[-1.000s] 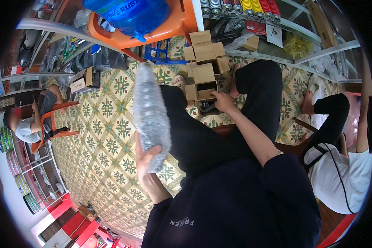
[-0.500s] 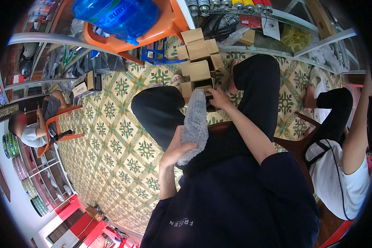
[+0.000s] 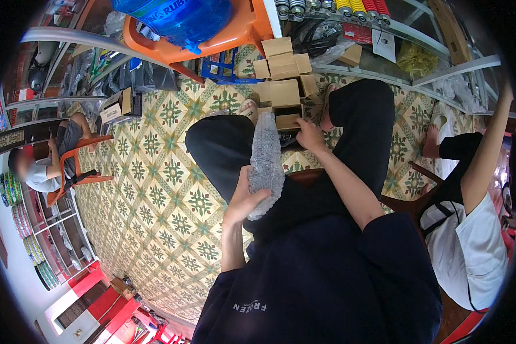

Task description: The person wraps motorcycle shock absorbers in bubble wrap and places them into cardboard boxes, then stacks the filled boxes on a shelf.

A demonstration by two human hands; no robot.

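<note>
My left hand (image 3: 247, 198) is closed around the lower end of a long bubble-wrapped package (image 3: 266, 155), with the thumb across its top side. The package lies lengthwise between my knees, and its contents are hidden by the wrap. Its far end reaches an open cardboard box (image 3: 288, 122) with raised flaps. My right hand (image 3: 311, 139) is at that box's near right corner, fingers bent and seemingly gripping its edge. Something dark (image 3: 289, 139) sits just below the box, partly covered; its kind is unclear.
Beyond the box stand an orange chair (image 3: 243, 31) bearing a blue water jug (image 3: 183, 20) and a blue plastic stool (image 3: 218, 69). Glass display cases hold colourful shock absorbers (image 3: 358, 10). One person (image 3: 470, 246) sits close on my right, another (image 3: 43, 172) far left.
My right hand has shifted slightly right and away from the package, to the box's edge. The package's far end has swung a little left and down, uncovering more of the box. The view has tilted slightly.
</note>
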